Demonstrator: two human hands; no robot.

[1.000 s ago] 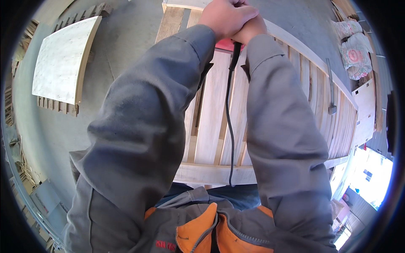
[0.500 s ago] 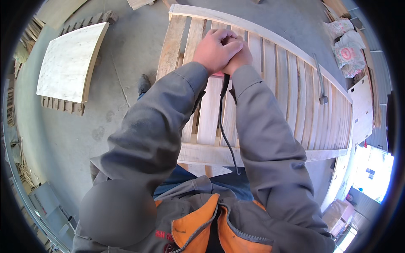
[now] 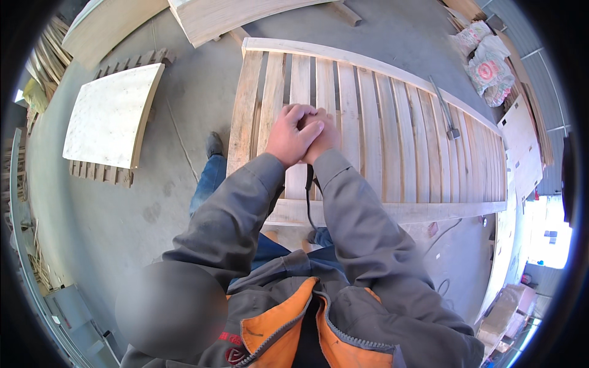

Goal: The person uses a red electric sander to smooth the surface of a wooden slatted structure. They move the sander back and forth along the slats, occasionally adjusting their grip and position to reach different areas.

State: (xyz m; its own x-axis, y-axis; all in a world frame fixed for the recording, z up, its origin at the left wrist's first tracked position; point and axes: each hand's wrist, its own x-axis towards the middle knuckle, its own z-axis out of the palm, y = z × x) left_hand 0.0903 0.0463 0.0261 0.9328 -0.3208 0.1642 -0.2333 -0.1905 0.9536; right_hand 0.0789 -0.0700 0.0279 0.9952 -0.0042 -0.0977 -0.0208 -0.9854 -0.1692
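A slatted wooden frame (image 3: 368,141) lies before me, its pale slats running between a far rail and a near rail. My left hand (image 3: 288,136) and my right hand (image 3: 323,136) are closed together over the left part of the slats, about midway between the rails. They grip a corded power tool whose body is hidden under them. Only its black cord (image 3: 308,190) shows, running down between my forearms and past the near rail. A hammer (image 3: 453,132) rests on the slats further right, its handle toward the far rail.
A pale panel (image 3: 110,116) sits on a pallet at the left. Large boards (image 3: 245,15) stand beyond the frame. White sacks (image 3: 491,70) lie at the far right, near leaning boards (image 3: 521,135). A loose cord (image 3: 443,236) trails across the floor at the right.
Both hands have come back along the slats from near the far rail, still closed on the tool. The view has shifted, showing more of the boards beyond the frame.
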